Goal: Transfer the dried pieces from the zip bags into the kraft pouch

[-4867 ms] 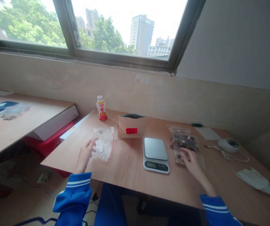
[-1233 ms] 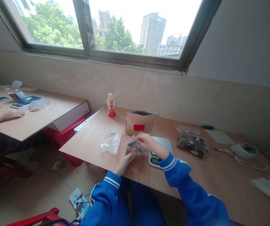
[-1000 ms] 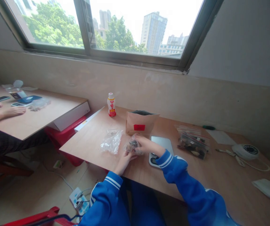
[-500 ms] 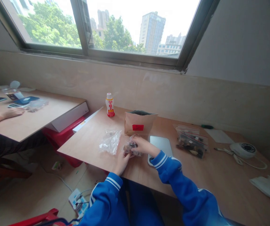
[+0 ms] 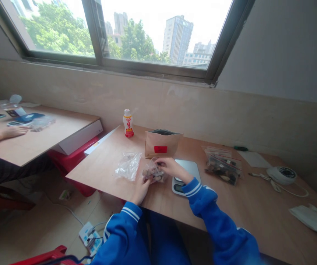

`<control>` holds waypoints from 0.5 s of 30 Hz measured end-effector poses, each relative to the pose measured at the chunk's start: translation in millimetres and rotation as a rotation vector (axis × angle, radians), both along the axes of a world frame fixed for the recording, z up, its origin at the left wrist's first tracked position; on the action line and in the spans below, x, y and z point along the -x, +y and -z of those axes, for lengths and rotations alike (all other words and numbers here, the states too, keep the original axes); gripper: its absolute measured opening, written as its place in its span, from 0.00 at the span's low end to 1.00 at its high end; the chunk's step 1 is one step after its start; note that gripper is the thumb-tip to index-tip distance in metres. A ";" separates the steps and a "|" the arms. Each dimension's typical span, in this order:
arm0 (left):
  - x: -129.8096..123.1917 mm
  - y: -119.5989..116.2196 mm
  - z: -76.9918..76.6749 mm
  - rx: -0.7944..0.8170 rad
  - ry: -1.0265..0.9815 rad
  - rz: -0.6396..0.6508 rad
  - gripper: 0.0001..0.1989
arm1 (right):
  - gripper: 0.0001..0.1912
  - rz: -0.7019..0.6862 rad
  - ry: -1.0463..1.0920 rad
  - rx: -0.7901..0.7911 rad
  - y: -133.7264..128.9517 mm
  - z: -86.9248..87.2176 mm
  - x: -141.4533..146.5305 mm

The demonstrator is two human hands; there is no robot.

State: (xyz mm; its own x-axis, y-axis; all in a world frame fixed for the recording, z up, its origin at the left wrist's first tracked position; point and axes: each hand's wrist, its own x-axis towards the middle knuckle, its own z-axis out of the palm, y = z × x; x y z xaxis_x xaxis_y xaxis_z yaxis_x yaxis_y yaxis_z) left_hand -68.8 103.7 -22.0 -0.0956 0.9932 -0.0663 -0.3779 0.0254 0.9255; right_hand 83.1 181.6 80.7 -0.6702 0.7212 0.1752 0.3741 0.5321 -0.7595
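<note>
1. On the wooden table (image 5: 238, 209), my right hand (image 5: 171, 166) hides some of the scale (image 5: 192, 170).
2. Just in front of the brown pouch (image 5: 150, 140), my left hand (image 5: 141, 187) holds a clear bag (image 5: 157, 176), crinkly, with brown and dark bits inside. My right hand is at its top; I can't tell if it's pinching.
3. Writing on the red sticker (image 5: 160, 149) and bottle (image 5: 128, 125) is too small to read.

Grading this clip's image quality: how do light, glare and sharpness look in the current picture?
Head view: sky through the window burnt to near white, upper right corner dark; head view: highlights glint on the loose bag; head view: contents of the held bag too soft to identify.
</note>
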 end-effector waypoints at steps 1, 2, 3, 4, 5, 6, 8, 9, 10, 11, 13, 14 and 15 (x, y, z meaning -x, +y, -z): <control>0.1 -0.1 -0.5 -0.001 -0.006 -0.004 0.23 | 0.12 0.025 0.056 0.013 -1.3 -7.9 -3.5; 0.1 -0.1 -0.9 -0.002 -0.009 -0.006 0.24 | 0.12 0.038 0.117 0.022 -2.6 -18.0 -6.6; 0.0 -0.1 -1.2 -0.004 -0.012 -0.005 0.24 | 0.12 0.048 0.184 0.022 -3.6 -30.3 -9.0; 0.0 -0.2 -1.4 -0.005 -0.014 -0.001 0.24 | 0.13 0.060 0.253 0.011 -4.0 -44.2 -10.5; 0.0 -0.2 -1.6 -0.006 -0.015 0.004 0.24 | 0.15 0.079 0.317 -0.008 -3.2 -59.0 -11.0; 0.0 -0.3 -1.6 -0.007 -0.014 0.007 0.23 | 0.17 0.116 0.383 -0.051 -1.0 -73.5 -10.4; 0.0 -0.4 -1.7 -0.008 -0.011 0.011 0.23 | 0.19 0.206 0.506 -0.174 8.0 -97.7 -6.9; 0.1 -0.5 -1.6 -0.009 -0.010 0.011 0.23 | 0.20 0.248 0.556 -0.236 14.5 -105.5 -4.6; 0.1 -0.6 -1.6 -0.012 -0.012 0.009 0.23 | 0.21 0.270 0.576 -0.278 21.8 -109.9 -2.2; 0.1 -0.7 -1.5 -0.015 -0.015 0.008 0.24 | 0.22 0.271 0.556 -0.297 29.1 -111.2 -0.3; 0.2 -0.9 -1.0 -0.020 -0.015 0.002 0.24 | 0.25 0.230 0.423 -0.299 40.9 -106.8 1.7; 0.2 -0.9 -0.7 -0.021 -0.013 -0.002 0.24 | 0.27 0.216 0.345 -0.307 43.9 -103.1 1.4; 0.3 -0.9 -0.3 -0.022 -0.009 -0.003 0.23 | 0.28 0.222 0.288 -0.332 44.5 -99.5 0.4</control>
